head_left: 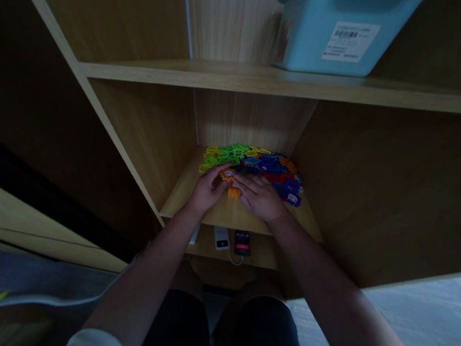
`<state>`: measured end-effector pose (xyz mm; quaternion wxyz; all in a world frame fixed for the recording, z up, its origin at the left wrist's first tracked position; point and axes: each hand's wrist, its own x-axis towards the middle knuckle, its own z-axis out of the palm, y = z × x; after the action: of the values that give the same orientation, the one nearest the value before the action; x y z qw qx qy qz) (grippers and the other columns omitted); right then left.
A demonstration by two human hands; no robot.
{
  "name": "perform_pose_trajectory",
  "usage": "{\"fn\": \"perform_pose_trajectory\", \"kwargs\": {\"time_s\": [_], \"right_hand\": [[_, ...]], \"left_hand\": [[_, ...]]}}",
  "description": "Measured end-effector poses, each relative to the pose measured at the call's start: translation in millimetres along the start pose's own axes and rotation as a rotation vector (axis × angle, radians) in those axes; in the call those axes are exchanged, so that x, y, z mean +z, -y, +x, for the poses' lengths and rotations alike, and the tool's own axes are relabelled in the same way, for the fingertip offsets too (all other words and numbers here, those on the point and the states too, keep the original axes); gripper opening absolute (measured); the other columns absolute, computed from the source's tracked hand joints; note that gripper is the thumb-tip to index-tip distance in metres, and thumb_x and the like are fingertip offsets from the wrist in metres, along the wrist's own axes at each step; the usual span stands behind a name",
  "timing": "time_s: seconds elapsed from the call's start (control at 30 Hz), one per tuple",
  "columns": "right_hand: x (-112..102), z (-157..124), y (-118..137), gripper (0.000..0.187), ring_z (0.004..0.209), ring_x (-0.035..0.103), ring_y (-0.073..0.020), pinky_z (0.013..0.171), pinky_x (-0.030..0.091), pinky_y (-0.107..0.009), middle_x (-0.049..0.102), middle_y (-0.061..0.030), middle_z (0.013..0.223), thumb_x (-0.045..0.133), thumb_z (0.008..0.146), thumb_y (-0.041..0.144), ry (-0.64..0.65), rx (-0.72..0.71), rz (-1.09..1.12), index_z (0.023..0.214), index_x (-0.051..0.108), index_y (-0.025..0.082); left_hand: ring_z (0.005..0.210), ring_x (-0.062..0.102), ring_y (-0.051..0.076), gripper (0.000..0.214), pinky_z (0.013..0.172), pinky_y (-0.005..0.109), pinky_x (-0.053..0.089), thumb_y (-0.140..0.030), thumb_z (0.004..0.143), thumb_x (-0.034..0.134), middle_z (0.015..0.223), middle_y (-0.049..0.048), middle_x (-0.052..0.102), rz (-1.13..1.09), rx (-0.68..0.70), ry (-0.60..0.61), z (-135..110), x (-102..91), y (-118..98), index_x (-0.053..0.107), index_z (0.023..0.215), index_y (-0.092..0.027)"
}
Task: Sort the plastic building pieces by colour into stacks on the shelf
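Observation:
Inside a wooden cabinet, both of my hands meet over a middle shelf [209, 209]. My left hand [206, 189] curls its fingers and thumb around a small orange plastic piece [227, 174] with a notched edge. From the other side, my right hand [259, 195] lays its fingers close together on the orange pieces, partly covering them. A short row of orange pieces [234, 193] stands just below, between the two hands. Behind them spreads a pile of interlocking plastic pieces [236, 152], green and yellow at left, blue, red and orange at right.
A light blue bin [312, 43] with a white label stands on the upper shelf [224, 80]. Under my hands, a white power bank [221, 238] and a phone [242, 243] joined by a white cable lie on a lower shelf. Cabinet walls enclose both sides.

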<state>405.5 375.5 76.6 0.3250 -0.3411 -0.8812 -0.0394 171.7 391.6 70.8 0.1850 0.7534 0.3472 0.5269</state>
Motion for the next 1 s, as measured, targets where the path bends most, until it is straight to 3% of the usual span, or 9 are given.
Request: {"fn": "perform_pose_trajectory", "kwargs": {"time_s": [0.13,0.23,0.37,0.8,1.0], "right_hand": [[-3.8,1.6,1.1,0.032,0.134,0.066,-0.0339,0.115,0.051,-0.060,0.069,-0.0034,0.151,0.065,0.101,0.023,-0.072,0.026,0.103,0.129,0.075,0.035],[-7.5,2.7,-0.4,0.015,0.135,0.066,-0.0331,0.118,0.049,-0.059,0.068,-0.0068,0.151,0.067,0.103,0.033,-0.172,0.067,0.150,0.116,0.073,0.031],[-9.3,3.7,-3.4,0.023,0.133,0.067,-0.0315,0.113,0.054,-0.056,0.071,-0.0112,0.145,0.067,0.103,0.038,-0.261,0.106,0.233,0.124,0.066,0.029],[-4.4,3.2,-3.0,0.023,0.121,0.074,-0.0276,0.107,0.060,-0.050,0.078,-0.0064,0.132,0.070,0.102,0.039,-0.189,0.106,0.386,0.124,0.071,0.032],[-6.2,5.9,0.6,0.020,0.106,0.075,-0.0245,0.094,0.063,-0.044,0.078,-0.0069,0.127,0.070,0.101,0.041,-0.199,0.099,0.435,0.118,0.072,0.031]], "left_hand": [[0.118,0.073,0.025,0.023,0.111,0.047,0.056,-0.035,0.104,0.062,0.121,0.0069,0.080,0.024,-0.002,0.009,-0.2,-1.1,2.3,0.074,0.121,-0.027],[0.117,0.073,0.025,0.022,0.111,0.047,0.056,-0.032,0.102,0.064,0.121,0.0069,0.080,0.012,-0.015,0.018,0.4,-1.2,0.7,0.074,0.120,-0.027],[0.119,0.072,0.025,0.021,0.111,0.046,0.056,-0.032,0.102,0.064,0.122,0.0074,0.079,-0.027,-0.009,0.067,1.3,-0.9,-1.6,0.074,0.120,-0.026],[0.113,0.072,0.024,0.027,0.104,0.043,0.057,-0.018,0.096,0.062,0.116,0.0059,0.080,-0.023,0.040,0.100,2.4,-0.9,-5.7,0.076,0.117,-0.026],[0.121,0.070,0.025,0.032,0.111,0.046,0.054,-0.019,0.096,0.063,0.126,0.0079,0.076,-0.051,0.009,0.103,0.8,1.9,-1.6,0.070,0.127,-0.026]]}}
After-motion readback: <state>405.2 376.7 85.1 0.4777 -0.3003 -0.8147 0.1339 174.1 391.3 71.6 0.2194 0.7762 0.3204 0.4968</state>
